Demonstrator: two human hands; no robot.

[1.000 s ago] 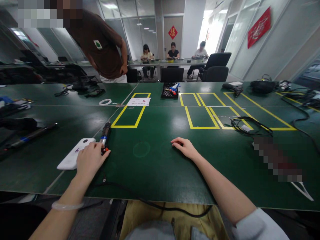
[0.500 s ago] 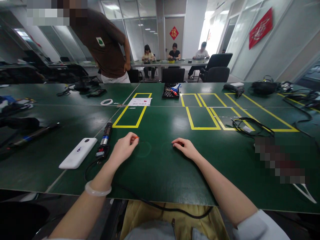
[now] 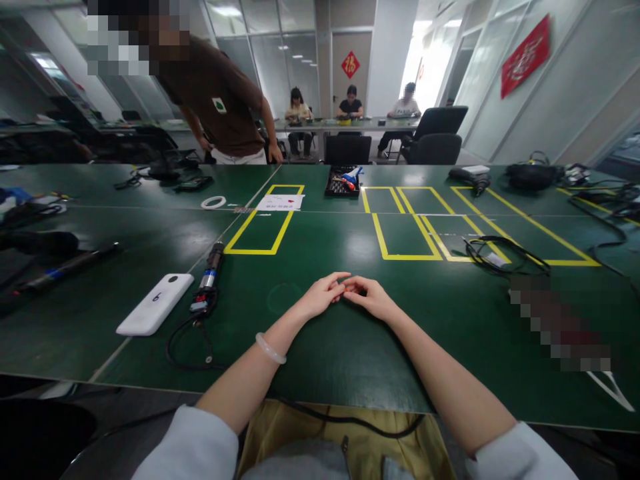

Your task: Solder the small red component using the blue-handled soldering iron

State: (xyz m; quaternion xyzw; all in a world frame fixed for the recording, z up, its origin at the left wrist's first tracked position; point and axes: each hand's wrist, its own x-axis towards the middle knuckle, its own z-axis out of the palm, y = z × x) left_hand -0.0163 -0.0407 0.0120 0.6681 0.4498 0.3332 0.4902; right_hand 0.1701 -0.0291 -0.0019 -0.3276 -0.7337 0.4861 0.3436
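Over the near middle of the table, my left hand [image 3: 323,295] and my right hand [image 3: 370,297] meet at the fingertips. Both have their fingers bent into a pinch. A tiny orange thing [image 3: 347,291] shows between the fingertips, too small to name and mostly hidden by them. A pale bangle [image 3: 271,349] circles my left wrist. The green table [image 3: 320,360] lies beneath both hands.
A white numbered case [image 3: 156,303] and a dark cylindrical device [image 3: 207,280] with a cable lie left. Ahead are yellow tape outlines [image 3: 250,253], a paper sheet [image 3: 280,203] and a black tray [image 3: 342,192]. Coiled black cable [image 3: 507,250] sits right. A person [image 3: 220,107] stands across the table.
My left hand has moved right, bringing its pinched fingers against my right hand's fingertips. My right hand has stayed nearly in place. The standing person has leaned and shifted slightly right.
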